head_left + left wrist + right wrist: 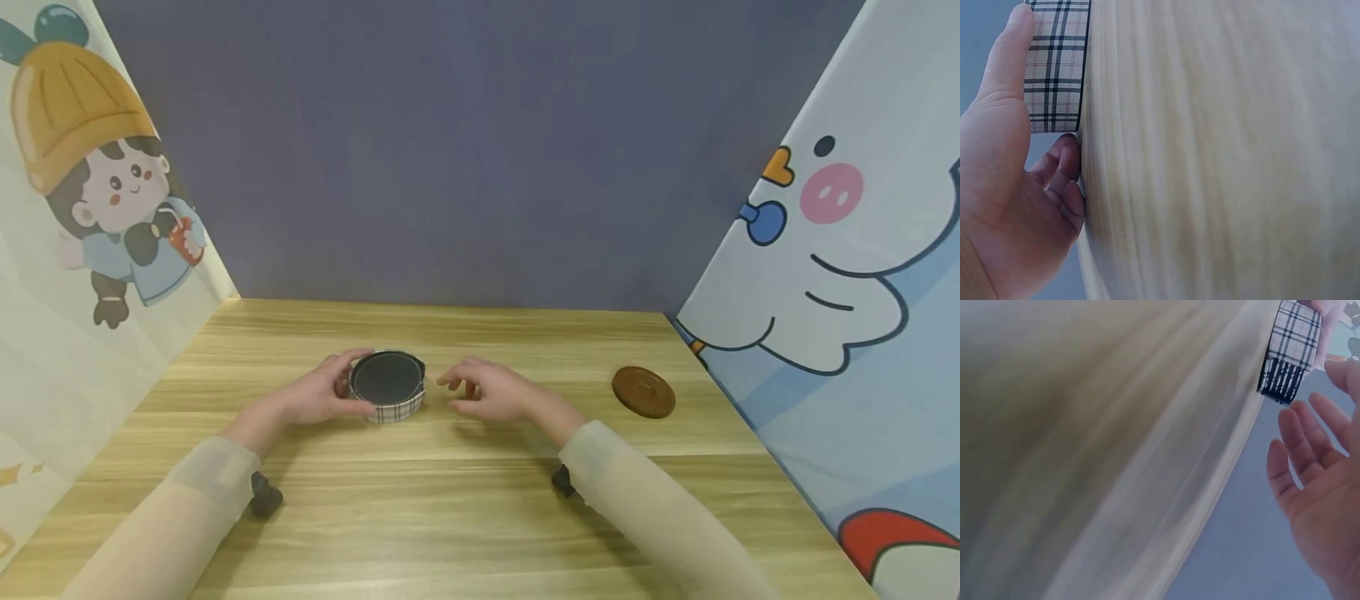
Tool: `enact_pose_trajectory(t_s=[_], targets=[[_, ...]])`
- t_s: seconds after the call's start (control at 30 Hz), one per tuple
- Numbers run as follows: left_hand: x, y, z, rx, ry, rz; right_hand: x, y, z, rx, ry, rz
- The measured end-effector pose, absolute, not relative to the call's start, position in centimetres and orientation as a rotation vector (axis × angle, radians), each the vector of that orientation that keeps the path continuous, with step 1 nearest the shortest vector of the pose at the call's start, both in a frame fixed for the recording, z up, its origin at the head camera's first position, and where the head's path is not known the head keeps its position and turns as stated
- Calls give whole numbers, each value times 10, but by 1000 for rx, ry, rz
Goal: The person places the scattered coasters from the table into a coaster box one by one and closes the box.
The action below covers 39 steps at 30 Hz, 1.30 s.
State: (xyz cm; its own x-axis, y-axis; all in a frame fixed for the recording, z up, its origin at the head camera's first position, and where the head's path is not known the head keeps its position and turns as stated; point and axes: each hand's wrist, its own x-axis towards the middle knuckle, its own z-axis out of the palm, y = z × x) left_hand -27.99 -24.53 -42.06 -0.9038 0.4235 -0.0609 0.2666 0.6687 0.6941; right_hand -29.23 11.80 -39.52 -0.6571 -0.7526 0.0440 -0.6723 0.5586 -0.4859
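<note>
A short round box [388, 380] with a black top and plaid side stands on the wooden table, left of the middle. My left hand [330, 390] grips it from the left, thumb along the near side and fingers round the far side. In the left wrist view the thumb lies along the plaid wall [1057, 69]. Just to the right of the box is my right hand [491, 390], apart from it, fingers loosely bent and holding nothing. The right wrist view shows a section of black and white stripes [1281, 380] on the box's side facing that hand.
A brown round disc [643, 392], like a coaster, lies flat on the table [420, 517] at the right. A dark grey panel [450, 150] rises behind the table. Cartoon-printed panels flank it on the left [45, 333] and right [847, 400].
</note>
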Motion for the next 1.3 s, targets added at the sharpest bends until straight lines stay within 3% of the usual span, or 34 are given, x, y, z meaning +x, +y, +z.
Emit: enact_pose_trajectory(t_s=[0.6,1.3], targets=[[-280,-248,-423,566,2655,1079,-279,207,-401,-1125,2651,-769],[-279,-246,-422,582,2685,1044,-297,359,-423,-623,3024,-539]])
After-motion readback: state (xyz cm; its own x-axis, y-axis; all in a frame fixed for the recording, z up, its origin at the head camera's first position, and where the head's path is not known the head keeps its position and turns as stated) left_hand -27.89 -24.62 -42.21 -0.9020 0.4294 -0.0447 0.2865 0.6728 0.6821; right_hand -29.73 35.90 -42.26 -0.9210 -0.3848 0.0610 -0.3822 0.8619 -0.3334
